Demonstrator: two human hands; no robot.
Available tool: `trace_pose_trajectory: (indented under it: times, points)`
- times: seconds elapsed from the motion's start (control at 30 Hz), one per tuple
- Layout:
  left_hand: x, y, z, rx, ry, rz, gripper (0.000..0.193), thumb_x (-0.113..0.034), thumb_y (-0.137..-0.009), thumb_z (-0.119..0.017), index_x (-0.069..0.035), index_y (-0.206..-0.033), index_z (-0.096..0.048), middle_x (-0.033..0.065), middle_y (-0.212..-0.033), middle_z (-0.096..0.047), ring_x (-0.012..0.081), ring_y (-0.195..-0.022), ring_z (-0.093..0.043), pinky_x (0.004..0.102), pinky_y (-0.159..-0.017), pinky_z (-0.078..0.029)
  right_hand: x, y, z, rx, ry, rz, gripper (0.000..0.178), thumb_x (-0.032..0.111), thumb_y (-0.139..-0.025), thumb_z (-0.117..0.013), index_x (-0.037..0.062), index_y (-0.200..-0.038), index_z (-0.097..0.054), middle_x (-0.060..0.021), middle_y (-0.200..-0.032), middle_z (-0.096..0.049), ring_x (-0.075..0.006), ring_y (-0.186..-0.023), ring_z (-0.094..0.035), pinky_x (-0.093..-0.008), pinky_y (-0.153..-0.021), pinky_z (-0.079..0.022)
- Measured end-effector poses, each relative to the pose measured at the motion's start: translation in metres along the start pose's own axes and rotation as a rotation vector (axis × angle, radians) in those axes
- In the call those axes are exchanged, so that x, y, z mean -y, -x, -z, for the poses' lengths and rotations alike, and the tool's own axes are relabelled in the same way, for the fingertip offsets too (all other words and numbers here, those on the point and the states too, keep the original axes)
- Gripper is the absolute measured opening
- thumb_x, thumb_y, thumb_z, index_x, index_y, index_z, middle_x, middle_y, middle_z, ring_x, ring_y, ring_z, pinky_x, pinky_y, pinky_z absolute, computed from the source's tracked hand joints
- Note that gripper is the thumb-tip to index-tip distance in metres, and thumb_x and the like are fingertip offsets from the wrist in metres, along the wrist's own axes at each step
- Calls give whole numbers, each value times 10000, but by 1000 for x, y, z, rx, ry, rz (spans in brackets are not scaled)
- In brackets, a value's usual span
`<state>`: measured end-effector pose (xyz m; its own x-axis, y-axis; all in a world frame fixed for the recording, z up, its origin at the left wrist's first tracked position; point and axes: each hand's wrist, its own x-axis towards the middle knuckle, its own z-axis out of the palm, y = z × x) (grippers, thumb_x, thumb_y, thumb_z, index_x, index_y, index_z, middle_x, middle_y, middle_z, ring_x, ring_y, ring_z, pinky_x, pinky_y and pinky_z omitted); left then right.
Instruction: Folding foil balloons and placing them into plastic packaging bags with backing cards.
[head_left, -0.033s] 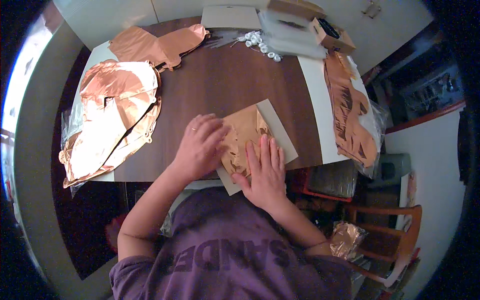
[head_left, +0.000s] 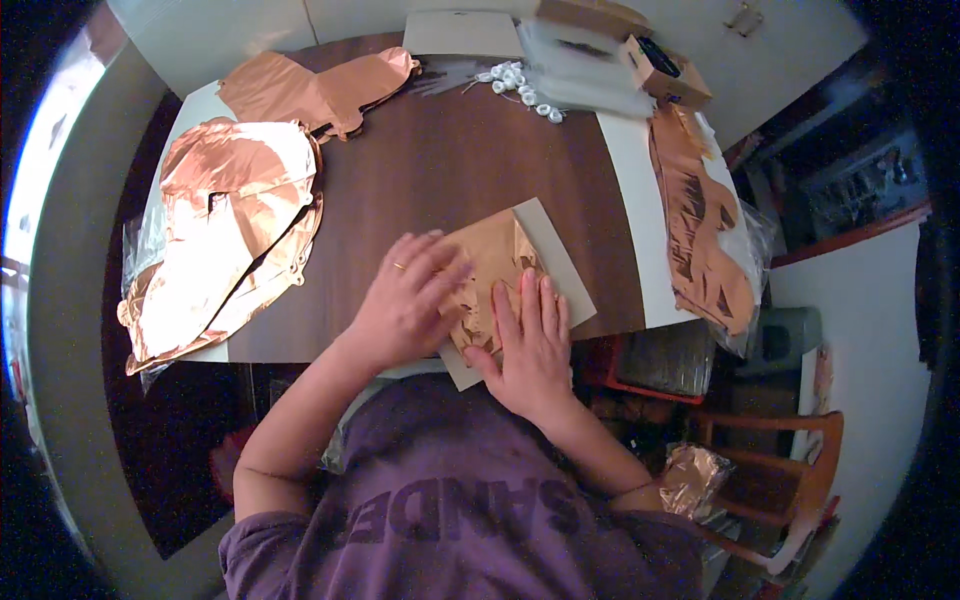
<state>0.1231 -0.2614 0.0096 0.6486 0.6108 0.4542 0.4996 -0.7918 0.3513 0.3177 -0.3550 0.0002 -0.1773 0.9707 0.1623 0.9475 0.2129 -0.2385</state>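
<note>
A folded copper-coloured foil piece (head_left: 488, 245), creased toward its near side, lies on a pale grey card sheet (head_left: 560, 265) at the table's near edge. My right hand (head_left: 530, 340) lies flat on the foil's right part, fingers stretched out. At the foil's left edge is my left hand (head_left: 405, 300), its fingers apart and a little blurred, holding nothing that I can see. Whether its fingertips touch the foil I cannot tell. Part of the foil's near side is hidden under my hands.
Shiny copper foil balloons (head_left: 225, 230) lie flat at the left, with another foil shape (head_left: 290, 90) behind them. Small white ribbon rolls (head_left: 510, 78) sit at the back. Copper foil (head_left: 700, 220) lies along the right edge. A wooden chair (head_left: 800, 490) stands at the lower right.
My left hand has shifted slightly to the right over the foil's left edge. My right hand stays in place.
</note>
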Motion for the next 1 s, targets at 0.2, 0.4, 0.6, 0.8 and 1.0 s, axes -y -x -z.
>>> trace_pose_trajectory:
  times: [0.2, 0.4, 0.6, 0.8, 1.0]
  points:
    - [3, 15, 4, 129, 56, -79, 571, -396, -784, -705, -67, -1232, -574, 183, -1330, -497, 383, -1288, -434, 526, -1089, -332, -2, 2, 1, -13, -58, 3, 839, 546, -857, -583, 55, -1479, -306, -273, -1548, -170, -451, -1436, -144, -582, -1136, -111]
    - [8, 19, 7, 141, -14, -19, 538, -383, -787, -706, -109, -1236, -592, 174, -1328, -498, 377, -1295, -427, 516, -1091, -343, -19, 24, 3, -297, -462, -84, 454, 291, -811, -719, 49, -1162, -563, -201, -1260, -520, -390, -1191, -475, -491, -1017, -362]
    - [4, 23, 4, 220, 135, -55, 616, -354, -770, -739, -119, -1309, -556, 185, -1392, -461, 419, -1324, -390, 540, -1103, -312, -54, 77, 4, -326, -773, -537, 164, 142, -865, -687, 58, -862, -546, -32, -803, -571, -132, -686, -551, -279, -579, -443]
    - [-5, 18, 9, 257, 183, -108, 555, -326, -771, -711, -96, -1261, -595, 190, -1364, -480, 393, -1318, -406, 534, -1102, -321, -62, 71, 22, -157, -1670, -875, 320, 203, -875, -650, 51, -1146, -573, -19, -914, -654, -132, -768, -620, -268, -644, -496]
    - [-7, 24, 12, 341, 249, -85, 608, -326, -768, -721, -127, -1318, -559, 191, -1437, -428, 417, -1372, -336, 568, -1125, -259, -108, 64, 28, 480, -1573, -645, 362, 172, -833, -690, 6, -1144, -610, -49, -1031, -673, -171, -917, -632, -316, -828, -501]
